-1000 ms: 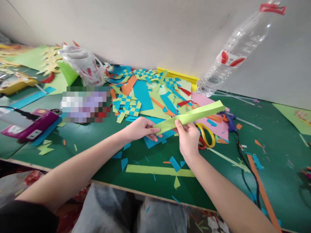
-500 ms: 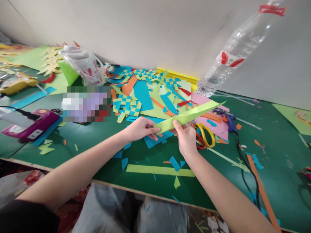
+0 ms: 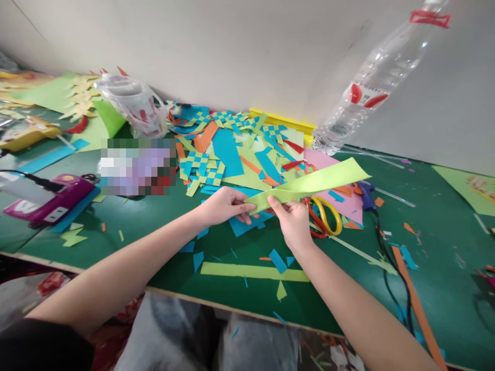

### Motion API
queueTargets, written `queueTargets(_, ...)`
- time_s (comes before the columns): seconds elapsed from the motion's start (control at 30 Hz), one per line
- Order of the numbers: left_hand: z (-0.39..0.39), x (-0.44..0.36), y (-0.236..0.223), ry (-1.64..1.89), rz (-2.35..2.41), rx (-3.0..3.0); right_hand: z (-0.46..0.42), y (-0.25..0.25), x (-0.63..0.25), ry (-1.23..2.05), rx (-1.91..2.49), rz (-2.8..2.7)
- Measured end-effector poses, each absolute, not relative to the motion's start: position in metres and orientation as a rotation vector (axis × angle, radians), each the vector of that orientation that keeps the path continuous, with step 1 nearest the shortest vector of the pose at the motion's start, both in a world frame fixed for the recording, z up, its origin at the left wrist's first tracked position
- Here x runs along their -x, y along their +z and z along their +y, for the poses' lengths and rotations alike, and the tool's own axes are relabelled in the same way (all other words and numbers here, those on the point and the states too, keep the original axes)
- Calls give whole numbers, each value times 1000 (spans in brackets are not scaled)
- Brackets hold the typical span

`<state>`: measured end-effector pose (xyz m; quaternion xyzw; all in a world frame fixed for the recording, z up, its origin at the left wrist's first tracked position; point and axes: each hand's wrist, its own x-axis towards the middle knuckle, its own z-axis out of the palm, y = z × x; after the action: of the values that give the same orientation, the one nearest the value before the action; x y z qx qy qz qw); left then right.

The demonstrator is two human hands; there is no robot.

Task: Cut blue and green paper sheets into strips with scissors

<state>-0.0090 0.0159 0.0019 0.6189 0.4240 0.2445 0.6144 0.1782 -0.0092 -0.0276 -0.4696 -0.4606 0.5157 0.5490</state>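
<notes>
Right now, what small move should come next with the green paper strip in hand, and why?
I'd probably slide the right hand along the green paper strip toward its far end, pinching lightly. The left hand pinches the near end, and the right hand's grip sits close by, while the far part spreads wider, unheld.

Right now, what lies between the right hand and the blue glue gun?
Beyond the right hand, the head view shows scissors with red and yellow handles, then pink paper with a blue scrap, before the glue gun.
</notes>
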Motion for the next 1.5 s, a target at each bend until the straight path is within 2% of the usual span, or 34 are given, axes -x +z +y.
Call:
queueTargets(0.2,16,10,-1,561,946,-1439,-10,-29,-179,1133,1153,-1156)
queueTargets(0.57,15,9,3,545,900,-1380,-15,-26,-179,650,1243,-1350)
queueTargets(0.9,14,10,4,573,906,-1435,-18,-16,-178,972,1293,-1340)
queueTargets(1.07,15,10,3,579,885,-1429,-18,-20,-180,781,1319,-1476)
queueTargets(1.27,15,10,4,560,901,-1363,-19,-19,-179,767,1299,-1505)
queueTargets(1.5,15,9,7,524,893,-1303,-19,-26,-180,505,1334,-1590)
